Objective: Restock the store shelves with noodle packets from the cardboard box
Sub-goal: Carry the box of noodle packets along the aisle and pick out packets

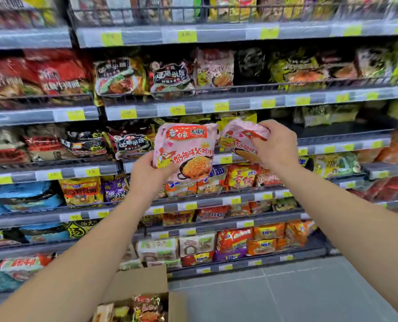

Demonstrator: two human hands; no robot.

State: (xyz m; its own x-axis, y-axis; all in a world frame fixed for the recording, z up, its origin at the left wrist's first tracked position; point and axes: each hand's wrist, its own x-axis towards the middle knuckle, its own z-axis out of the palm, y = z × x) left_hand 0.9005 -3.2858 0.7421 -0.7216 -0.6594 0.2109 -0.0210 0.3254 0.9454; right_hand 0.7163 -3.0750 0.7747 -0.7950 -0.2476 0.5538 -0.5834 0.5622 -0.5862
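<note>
Both arms reach up toward the middle shelf. My left hand (147,169) grips the lower left corner of a pink noodle packet (186,149), held upright and facing me. My right hand (275,145) clasps a second pink noodle packet (236,139) by its top right, tilted and partly behind the first. Both packets hover in front of a dark gap on the middle shelf (342,135). The open cardboard box (144,284) stands on the floor below, with several noodle packets (147,307) inside.
Grey shelves with wire front rails and yellow price tags (177,110) fill the view, packed with assorted noodle packets. Matching pink packets (214,70) stand one shelf higher. Grey floor tiles (274,296) lie to the right of the box.
</note>
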